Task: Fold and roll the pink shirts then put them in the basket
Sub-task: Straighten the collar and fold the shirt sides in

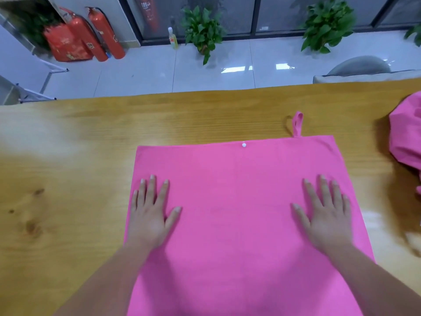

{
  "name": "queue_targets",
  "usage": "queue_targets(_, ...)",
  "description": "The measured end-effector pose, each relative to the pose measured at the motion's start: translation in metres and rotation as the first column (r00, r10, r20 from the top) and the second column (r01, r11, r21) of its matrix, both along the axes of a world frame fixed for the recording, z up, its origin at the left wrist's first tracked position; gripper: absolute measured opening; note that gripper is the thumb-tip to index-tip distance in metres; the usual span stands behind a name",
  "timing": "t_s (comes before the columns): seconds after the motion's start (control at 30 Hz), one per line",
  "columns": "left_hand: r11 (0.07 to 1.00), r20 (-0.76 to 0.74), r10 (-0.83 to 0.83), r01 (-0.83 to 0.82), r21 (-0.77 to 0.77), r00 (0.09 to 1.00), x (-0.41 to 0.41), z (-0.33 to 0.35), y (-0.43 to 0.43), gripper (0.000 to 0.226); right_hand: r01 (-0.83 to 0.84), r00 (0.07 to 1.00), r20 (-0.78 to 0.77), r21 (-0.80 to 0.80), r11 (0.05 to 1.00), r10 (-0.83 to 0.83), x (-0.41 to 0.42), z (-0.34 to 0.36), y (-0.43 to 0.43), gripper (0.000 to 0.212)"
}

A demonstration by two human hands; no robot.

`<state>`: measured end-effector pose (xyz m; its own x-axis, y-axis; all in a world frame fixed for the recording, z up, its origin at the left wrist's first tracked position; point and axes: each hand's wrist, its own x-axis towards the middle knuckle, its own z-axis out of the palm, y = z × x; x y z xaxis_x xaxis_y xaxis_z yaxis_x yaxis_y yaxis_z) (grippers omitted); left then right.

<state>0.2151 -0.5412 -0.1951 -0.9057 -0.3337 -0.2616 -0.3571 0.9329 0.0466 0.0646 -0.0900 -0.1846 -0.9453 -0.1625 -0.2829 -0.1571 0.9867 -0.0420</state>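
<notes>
Pink shirt (239,213) is lying flat on the wooden worktop (68,179), both the left hand (150,215) and right hand (325,215) pressing it, each grip splayed open, holding nothing.

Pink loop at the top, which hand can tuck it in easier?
Probably the right hand: it lies flat on the shirt on the loop's side, while the left hand rests near the opposite edge.

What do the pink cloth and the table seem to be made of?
The pink cloth looks like soft, matte fabric: it lies flat and has a sewn loop. The table looks like wood or veneer, slightly glossy: grain, knots and glare show.
</notes>
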Motion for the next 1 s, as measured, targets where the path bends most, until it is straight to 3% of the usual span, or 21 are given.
queue_targets(0.13, 0.996, 0.057, 0.029, -0.025, -0.081, 0.998, -0.067, 0.006, -0.019, 0.086, -0.003, 0.999, 0.035, 0.022, 1.000, 0.003, -0.070, 0.003, -0.029, 0.081)
queue_targets(0.23, 0.996, 0.030, 0.010, -0.008, -0.089, 0.999, -0.098, 0.018, 0.010, 0.083, -0.002, 1.000, -0.003, -0.009, 1.000, 0.002, -0.075, 0.012, -0.076, 0.081)
queue_targets(0.4, 0.983, -0.032, -0.173, 0.175, 0.059, 0.984, -0.035, 0.011, 0.111, 0.077, -0.365, 0.930, 0.001, -0.109, 0.925, 0.367, 0.033, 0.004, -0.132, 0.074)
queue_targets(0.47, 0.993, -0.020, -0.107, 0.108, 0.050, 0.994, 0.008, 0.008, 0.100, 0.076, -0.319, 0.947, 0.003, -0.083, 0.944, 0.320, 0.053, -0.004, -0.091, 0.072)
queue_targets(0.57, 0.999, -0.003, 0.030, -0.029, 0.017, 1.000, 0.045, 0.011, 0.052, 0.079, -0.085, 0.996, -0.007, -0.022, 0.996, 0.085, 0.044, 0.001, -0.014, 0.075)
queue_targets(0.63, 1.000, -0.005, 0.026, -0.025, 0.007, 1.000, 0.044, 0.010, 0.028, 0.081, -0.006, 1.000, 0.016, -0.009, 1.000, 0.007, 0.031, 0.006, 0.003, 0.076)
queue_targets(0.77, 0.999, 0.042, -0.028, 0.030, -0.038, 0.999, -0.015, 0.003, -0.008, 0.082, -0.024, 0.999, 0.035, -0.006, 1.000, 0.024, -0.019, 0.001, -0.018, 0.077)
queue_targets(0.87, 0.993, 0.107, 0.076, -0.066, -0.096, 0.991, -0.074, 0.013, -0.028, 0.086, -0.006, 0.997, 0.071, 0.036, 0.999, 0.003, -0.073, 0.004, -0.042, 0.080)
queue_targets(0.93, 0.990, 0.066, 0.095, -0.088, -0.106, 0.993, -0.095, 0.020, -0.013, 0.085, -0.015, 0.999, 0.046, 0.042, 0.999, 0.013, -0.079, 0.010, -0.075, 0.079)
queue_targets(1.0, 0.998, -0.003, -0.028, 0.028, -0.050, 1.000, -0.091, 0.021, 0.026, 0.081, -0.133, 0.991, 0.017, -0.030, 0.991, 0.133, -0.052, 0.014, -0.115, 0.075)
